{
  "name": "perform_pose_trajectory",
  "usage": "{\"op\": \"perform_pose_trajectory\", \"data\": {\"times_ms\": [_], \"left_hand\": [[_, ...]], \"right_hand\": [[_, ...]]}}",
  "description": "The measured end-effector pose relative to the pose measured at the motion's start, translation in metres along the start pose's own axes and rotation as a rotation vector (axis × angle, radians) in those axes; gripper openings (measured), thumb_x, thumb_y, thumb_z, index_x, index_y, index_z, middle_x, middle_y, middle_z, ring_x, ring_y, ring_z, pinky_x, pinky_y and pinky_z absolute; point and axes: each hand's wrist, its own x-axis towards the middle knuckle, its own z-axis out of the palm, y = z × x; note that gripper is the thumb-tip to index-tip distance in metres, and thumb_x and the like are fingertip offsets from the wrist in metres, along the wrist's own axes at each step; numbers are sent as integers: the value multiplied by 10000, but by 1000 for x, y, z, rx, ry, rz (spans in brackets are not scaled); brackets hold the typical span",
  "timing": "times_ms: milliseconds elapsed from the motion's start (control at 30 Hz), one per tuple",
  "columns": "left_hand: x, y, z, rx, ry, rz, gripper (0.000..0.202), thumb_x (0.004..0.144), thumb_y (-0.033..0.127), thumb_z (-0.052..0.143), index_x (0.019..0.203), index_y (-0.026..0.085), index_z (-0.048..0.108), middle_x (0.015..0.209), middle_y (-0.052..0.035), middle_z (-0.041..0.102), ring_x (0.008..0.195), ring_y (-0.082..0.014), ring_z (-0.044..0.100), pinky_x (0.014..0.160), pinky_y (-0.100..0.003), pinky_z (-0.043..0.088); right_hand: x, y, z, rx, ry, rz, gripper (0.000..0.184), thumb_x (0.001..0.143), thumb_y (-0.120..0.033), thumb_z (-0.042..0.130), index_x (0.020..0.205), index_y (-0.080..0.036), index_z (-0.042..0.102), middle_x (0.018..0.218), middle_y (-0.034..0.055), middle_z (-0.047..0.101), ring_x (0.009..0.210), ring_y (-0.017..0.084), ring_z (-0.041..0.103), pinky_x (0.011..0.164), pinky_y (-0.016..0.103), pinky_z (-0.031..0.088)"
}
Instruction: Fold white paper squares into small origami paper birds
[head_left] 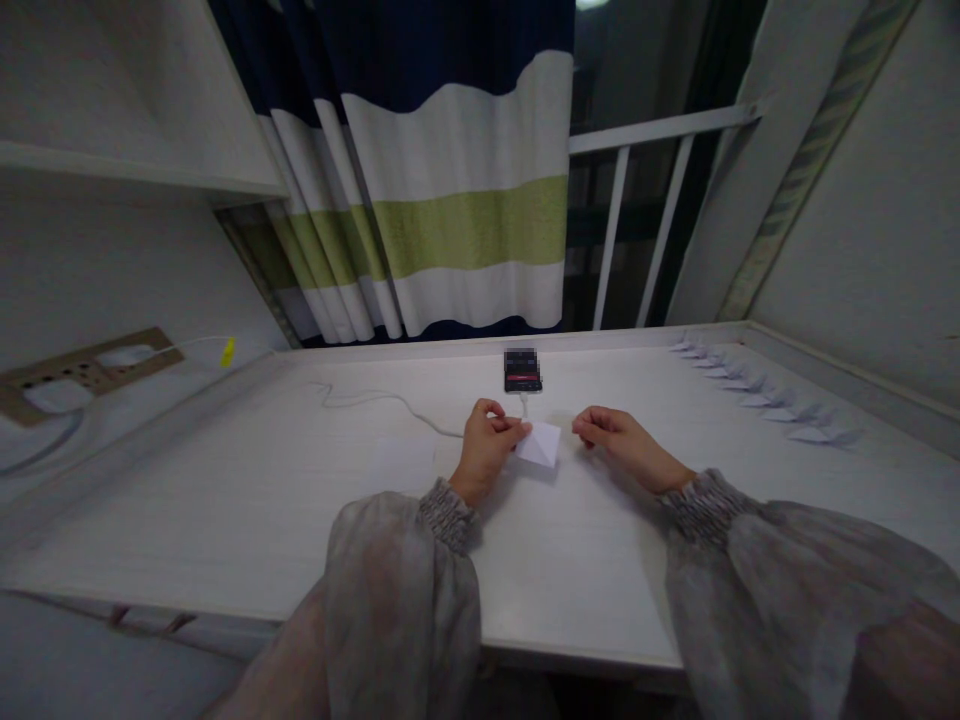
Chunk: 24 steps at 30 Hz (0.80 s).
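A small folded white paper (541,442) lies on the white desk (262,480) in front of me. My left hand (487,440) pinches the paper's left corner with curled fingers. A short way to the right of the paper, my right hand (611,430) rests on the desk with its fingers curled in; nothing shows in it. Both arms wear loose grey sleeves.
A phone (522,369) lies just beyond the paper, its white cable (375,398) running left toward a wall socket strip (82,370). Several folded paper pieces (757,392) line the desk's right side. A striped curtain (450,180) and a window railing (645,200) stand behind.
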Motion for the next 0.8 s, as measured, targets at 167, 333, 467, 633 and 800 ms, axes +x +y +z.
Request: {"op": "perform_pose_trajectory", "data": {"times_ms": [167,333,467,633,800], "left_hand": [[-2,-2,5,17,-110,6,432,546,224,674,749,201,294,536,74,567,425,-55,474,437,-158,323],[-6,-5,9,37,-156,-49,433,539,233,686,754,193,312,534,59,579,408,-52,462,422,-158,315],[-7,-4,11,12,-133,-137,411,568,292,684,814,178,374,508,59,551,421,-67,486,432,-171,350],[-8,-1,9,-6,-175,-216,422,537,245,711,826,167,414,598,10,613,524,-106,569,504,-219,444],[-7,0,8,13,-175,-183,434,522,184,713,835,162,413,601,2,631,513,-106,578,519,-227,456]], "right_hand": [[-6,-3,9,94,-88,-90,295,707,-451,519,668,-159,507,625,-23,490,600,105,446,574,246,349],[-7,1,19,51,-142,-40,307,629,-442,606,658,-154,502,579,-35,477,527,91,414,496,233,313],[-6,3,18,68,-84,-29,264,614,-395,619,636,-162,498,553,-39,483,504,89,414,482,231,318],[-7,1,16,54,5,-43,221,610,-358,616,629,-167,505,553,-40,489,513,93,417,487,233,325],[-7,-1,16,92,37,-30,217,595,-350,618,601,-169,498,539,-40,491,504,91,417,477,230,320]]}}
